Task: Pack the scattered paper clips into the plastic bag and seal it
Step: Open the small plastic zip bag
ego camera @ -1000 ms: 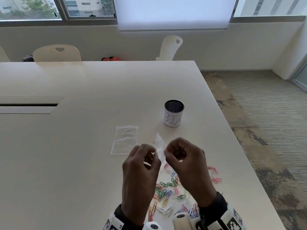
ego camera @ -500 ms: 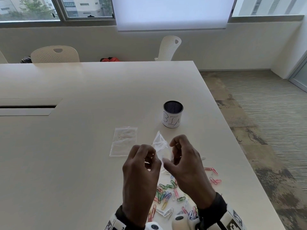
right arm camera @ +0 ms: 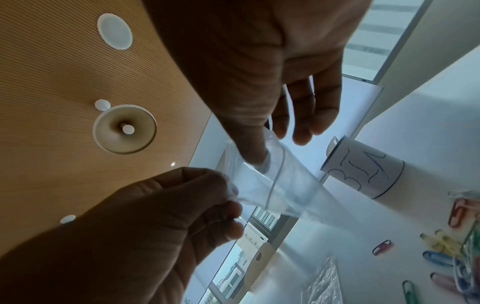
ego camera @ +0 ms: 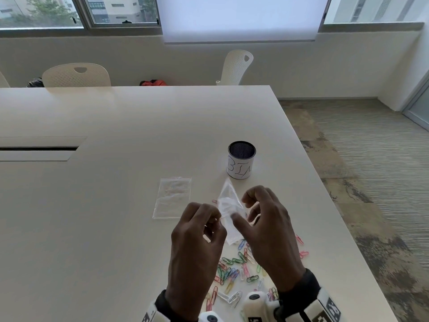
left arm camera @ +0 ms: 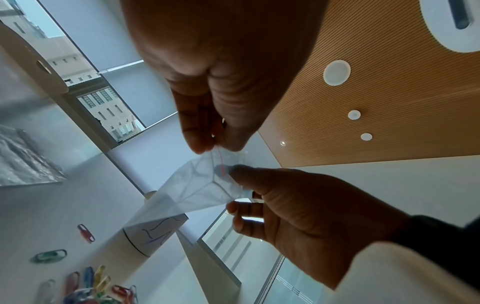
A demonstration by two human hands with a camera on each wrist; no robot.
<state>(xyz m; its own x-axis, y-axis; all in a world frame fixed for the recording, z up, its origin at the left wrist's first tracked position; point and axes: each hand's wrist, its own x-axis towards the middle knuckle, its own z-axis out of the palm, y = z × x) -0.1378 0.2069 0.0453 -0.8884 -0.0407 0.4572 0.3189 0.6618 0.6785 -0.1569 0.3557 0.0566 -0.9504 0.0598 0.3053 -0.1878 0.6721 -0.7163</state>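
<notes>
I hold a small clear zip plastic bag (ego camera: 228, 203) above the table between both hands. My left hand (ego camera: 217, 219) pinches one lip of its mouth between thumb and finger, as the left wrist view shows (left arm camera: 215, 147). My right hand (ego camera: 240, 209) holds the other lip, thumb (right arm camera: 255, 154) pushed into the mouth and fingers spread behind it. The bag (right arm camera: 275, 185) looks empty. Coloured paper clips (ego camera: 234, 270) lie scattered on the white table (ego camera: 116, 228) under my wrists, with more to the right (ego camera: 301, 247).
A second clear bag (ego camera: 173, 197) lies flat to the left of my hands. A mesh cup labelled BIN (ego camera: 241, 162) stands just beyond them. The table's right edge (ego camera: 343, 228) runs close by, and a cable slot (ego camera: 39, 148) sits far left.
My hands have drawn slightly apart and the bag's mouth has spread open. The right hand's fingers have uncurled and the bag's far corner has risen toward the cup.
</notes>
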